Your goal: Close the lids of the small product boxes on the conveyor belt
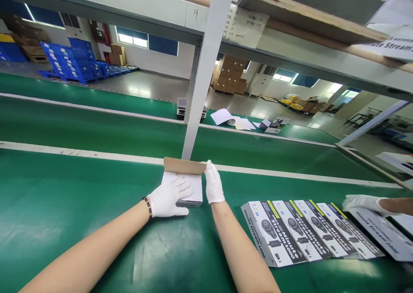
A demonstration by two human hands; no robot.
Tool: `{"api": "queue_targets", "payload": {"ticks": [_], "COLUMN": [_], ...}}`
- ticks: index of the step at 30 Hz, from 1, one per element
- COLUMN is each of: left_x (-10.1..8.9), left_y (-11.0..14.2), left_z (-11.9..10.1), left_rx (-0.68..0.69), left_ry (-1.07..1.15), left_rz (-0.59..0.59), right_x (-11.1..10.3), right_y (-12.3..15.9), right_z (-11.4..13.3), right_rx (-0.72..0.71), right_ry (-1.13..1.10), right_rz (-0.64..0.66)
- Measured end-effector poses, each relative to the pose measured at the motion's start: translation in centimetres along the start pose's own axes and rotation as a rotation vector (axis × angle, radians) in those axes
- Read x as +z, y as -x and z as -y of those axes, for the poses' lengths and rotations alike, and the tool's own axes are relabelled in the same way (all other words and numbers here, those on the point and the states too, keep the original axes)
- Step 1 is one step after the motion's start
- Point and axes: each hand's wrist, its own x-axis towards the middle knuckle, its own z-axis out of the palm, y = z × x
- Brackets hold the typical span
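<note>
smooth green table (80, 189) runs wide in front of us, and past it we see a big room with a shiny floor (155, 84) and blue stacks (69, 58). both our arms reach forward. our left hand (168, 198) lies flat on the small white box (196, 189), palm down, with its fingers spread to the right. our right hand (214, 184) stands up at the box's right side, fingertips touching the end of the raised flap (184, 167); we cannot tell if it pinches. the hands are near each other but apart. both wear thin white gloves, and dark round beads (148, 208) circle our left wrist. the flap is flat, brown card. the box sits on the table before a white post (203, 69). to the right, four printed boxes (309, 232) lean in a slanted row, and another person's gloved hand (364, 202) touches a grey-white box (383, 232).
</note>
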Motion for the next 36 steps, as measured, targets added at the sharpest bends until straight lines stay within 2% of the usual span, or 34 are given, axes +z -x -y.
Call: {"api": "queue_targets", "payload": {"ticks": [2,5,9,13,16,18,22,24,26,29,31,33,36], "left_x": [-0.2,0.0,1.2,2.8,3.9,4.4,4.3,3.9,3.6,3.7,4.0,4.3,4.5], "left_y": [0.2,1.1,2.5,2.6,2.4,2.4,3.0,3.3,3.4,3.1,2.8,2.5,2.4], "left_z": [-0.1,-0.3,-0.4,0.3,0.9,1.3,1.7,1.8,1.6,1.0,0.6,0.5,0.8], "left_rx": [-0.012,-0.087,-0.442,-0.633,-0.713,-0.670,-0.510,-0.462,-0.457,-0.581,-0.669,-0.707,-0.717], "left_ry": [0.157,0.450,0.707,0.627,0.542,0.484,0.292,0.161,0.107,0.305,0.485,0.600,0.685], "left_rz": [-0.083,-0.272,-0.591,-0.679,-0.831,-0.819,-0.599,-0.576,-0.572,-0.479,-0.428,-0.434,-0.487], "right_x": [0.0,-0.3,-0.6,-0.6,-0.8,-0.9,-1.4,-1.7,-2.0,-2.6,-2.8,-2.6,-1.5], "right_y": [2.3,5.8,7.5,6.7,5.9,5.7,5.6,5.6,5.3,5.1,5.1,5.5,6.2], "right_z": [0.4,-1.0,-3.6,-5.0,-5.9,-6.5,-7.1,-6.9,-6.6,-6.2,-6.1,-5.8,-4.8], "right_rx": [-0.003,-0.018,-0.029,-0.025,-0.072,-0.121,-0.300,-0.365,-0.449,-0.629,-0.696,-0.705,-0.707], "right_ry": [0.102,0.164,0.153,0.177,0.212,0.289,0.551,0.626,0.667,0.726,0.747,0.765,0.724], "right_rz": [-0.014,-0.042,0.017,0.034,0.050,0.075,0.053,0.022,0.072,0.189,0.192,0.190,0.284]}}
